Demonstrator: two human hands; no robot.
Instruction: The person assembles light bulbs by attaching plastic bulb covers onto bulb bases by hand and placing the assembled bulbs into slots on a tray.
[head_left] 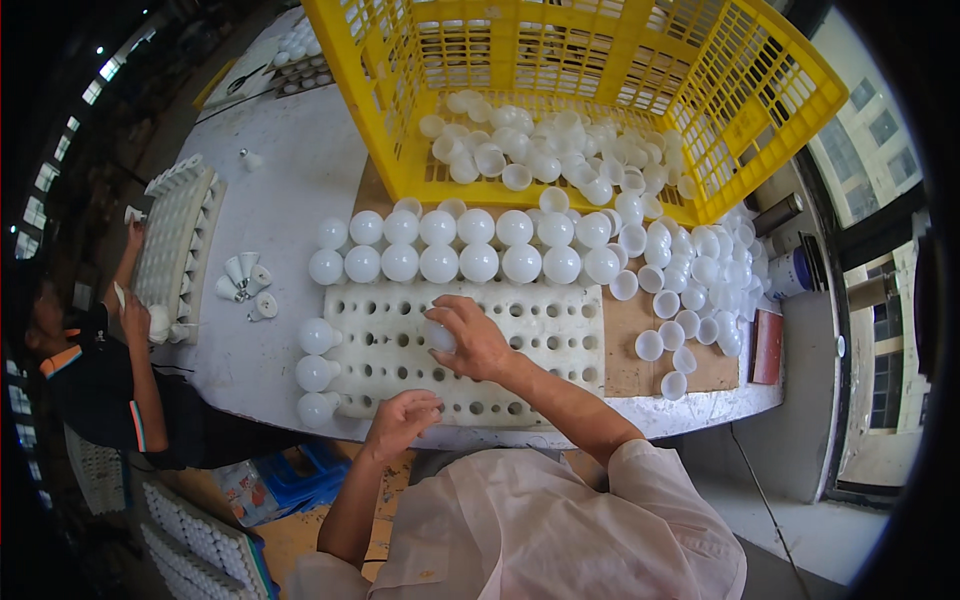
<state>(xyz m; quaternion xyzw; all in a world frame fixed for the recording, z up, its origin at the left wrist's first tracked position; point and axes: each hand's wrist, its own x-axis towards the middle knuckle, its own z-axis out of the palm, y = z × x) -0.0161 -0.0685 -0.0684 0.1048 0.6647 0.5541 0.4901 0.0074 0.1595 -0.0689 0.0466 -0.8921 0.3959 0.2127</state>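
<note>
Pale shirt [570, 530] up close; past it, one white bulb [438, 337] is clamped by the right hand [478, 340] over the foam tray [390, 357], where rolling is probably stopped by the holes [403, 340]. Left hand [400, 422]: grip loosely parted, nothing visibly held.

One yellow crate [403, 170] on one counter [290, 150], its white domes [545, 140] too heaped to count! One pale foam tray [560, 326], three bulbs [313, 373] at its left end, and beyond it two rows of globes [439, 262], eight apiece, sixteen! Two bare hands [480, 345], one white globe [440, 337] between them, one co-worker [95, 375]!
</note>
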